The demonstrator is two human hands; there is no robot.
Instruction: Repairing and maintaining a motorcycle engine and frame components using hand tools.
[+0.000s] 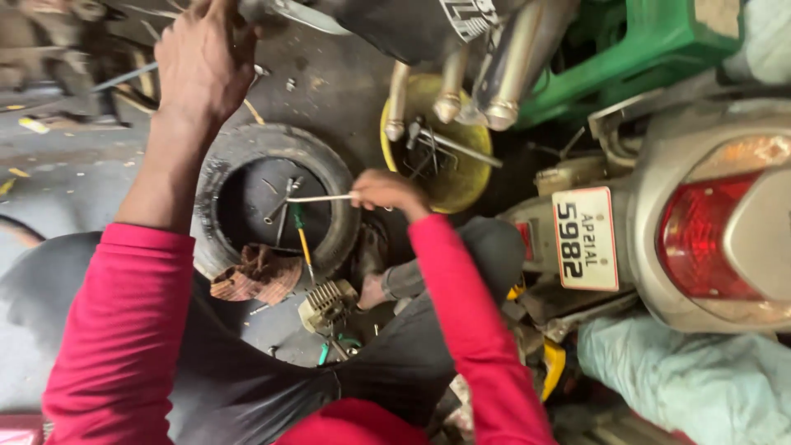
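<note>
Head view is showing the right hand (387,191) gripping a thin metal rod (317,198), holding it level over the open middle of a small tyre (216,177) lying flat on the floor. The left hand (202,62) is reaching up and away, and I cannot tell its grip. The rod could slip into the tools inside the tyre. Around it, a rag (255,276), a yellow dish (449,185), a scooter's rear (709,222) and grimy concrete (66,165) are crowding in.

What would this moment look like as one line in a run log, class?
left hand: raised, open | right hand: grips thin metal rod over tyre | inside tyre: tools | nearby: rag, yellow bowl
</note>
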